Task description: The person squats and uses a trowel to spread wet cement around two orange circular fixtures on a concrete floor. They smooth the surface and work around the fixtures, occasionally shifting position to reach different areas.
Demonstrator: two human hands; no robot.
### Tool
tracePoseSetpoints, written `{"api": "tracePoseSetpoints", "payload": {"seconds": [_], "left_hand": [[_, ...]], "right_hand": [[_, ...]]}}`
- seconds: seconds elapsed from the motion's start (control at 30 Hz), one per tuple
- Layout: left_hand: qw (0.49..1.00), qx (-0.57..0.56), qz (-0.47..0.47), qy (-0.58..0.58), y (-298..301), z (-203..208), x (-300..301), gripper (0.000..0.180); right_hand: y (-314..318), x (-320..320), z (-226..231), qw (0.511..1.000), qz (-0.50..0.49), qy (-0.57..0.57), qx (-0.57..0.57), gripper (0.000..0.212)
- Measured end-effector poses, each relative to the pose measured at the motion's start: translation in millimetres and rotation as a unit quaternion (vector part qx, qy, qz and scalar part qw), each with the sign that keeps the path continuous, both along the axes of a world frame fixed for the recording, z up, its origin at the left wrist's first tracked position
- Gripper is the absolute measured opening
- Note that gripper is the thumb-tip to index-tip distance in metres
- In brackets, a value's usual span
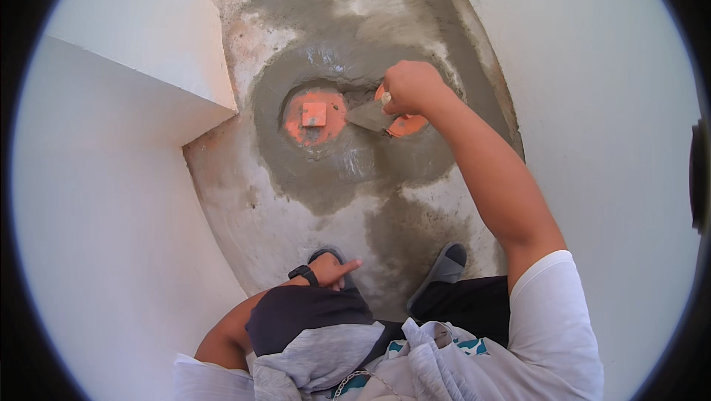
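My right hand (413,88) is closed round the handle of a pointed trowel (368,115), whose cement-smeared blade points left. Below the blade, wet grey mortar (348,164) surrounds two round orange pipe caps set low in the floor. The left cap (335,128) has a raised square knob (314,114) and smears of mortar on it. Much of the right cap (406,126) is hidden beneath my right hand and the trowel. By my left knee, my left hand (328,270) hangs with one digit stretched out and nothing visible in it; its other fingers show only partly.
A white wall (585,105) rises on the right. At left a white wall (111,194) has a corner (222,107) jutting toward the mortar. My sandalled feet (446,264) stand on the stained concrete floor (281,234) near the patch.
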State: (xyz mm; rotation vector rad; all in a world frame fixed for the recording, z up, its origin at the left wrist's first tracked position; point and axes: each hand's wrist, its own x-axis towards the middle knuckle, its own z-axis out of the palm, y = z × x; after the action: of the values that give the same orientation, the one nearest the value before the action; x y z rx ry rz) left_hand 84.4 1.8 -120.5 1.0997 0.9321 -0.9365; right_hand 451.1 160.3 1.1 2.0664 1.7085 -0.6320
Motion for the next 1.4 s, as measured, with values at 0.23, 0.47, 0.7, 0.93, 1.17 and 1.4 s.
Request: {"api": "tracePoseSetpoints", "payload": {"seconds": [0.23, 0.47, 0.7, 0.93, 1.17, 1.4], "left_hand": [[0.996, 0.023, -0.006, -0.084, -7.0, -15.3, -9.3, 0.082], [0.995, -0.066, -0.070, -0.017, 75.3, 40.7, 30.8, 0.080], [0.860, 0.409, -0.157, -0.262, 199.6, 201.2, 220.7, 0.076], [0.736, 0.139, 0.577, -0.325, 109.0, 278.8, 405.6, 0.057], [0.762, 0.241, 0.559, -0.219, 85.9, 200.0, 441.9, 0.069], [0.897, 0.308, 0.258, -0.185, 190.4, 179.7, 308.7, 0.068]], "right_hand": [[-20.4, 9.7, 13.9, 1.000, 0.003, 0.019, 0.007, 0.030], [-71.8, 81.2, 63.6, 0.986, -0.117, 0.050, 0.105, 0.045], [-141.4, 174.9, 53.3, 0.977, -0.117, 0.091, 0.152, 0.048], [-193.4, 245.9, -38.9, 0.895, -0.343, 0.249, 0.143, 0.049], [-215.5, 243.6, -84.6, 0.870, -0.377, 0.190, 0.255, 0.053], [-213.5, 231.9, -62.3, 0.903, -0.319, 0.147, 0.250, 0.062]]}}
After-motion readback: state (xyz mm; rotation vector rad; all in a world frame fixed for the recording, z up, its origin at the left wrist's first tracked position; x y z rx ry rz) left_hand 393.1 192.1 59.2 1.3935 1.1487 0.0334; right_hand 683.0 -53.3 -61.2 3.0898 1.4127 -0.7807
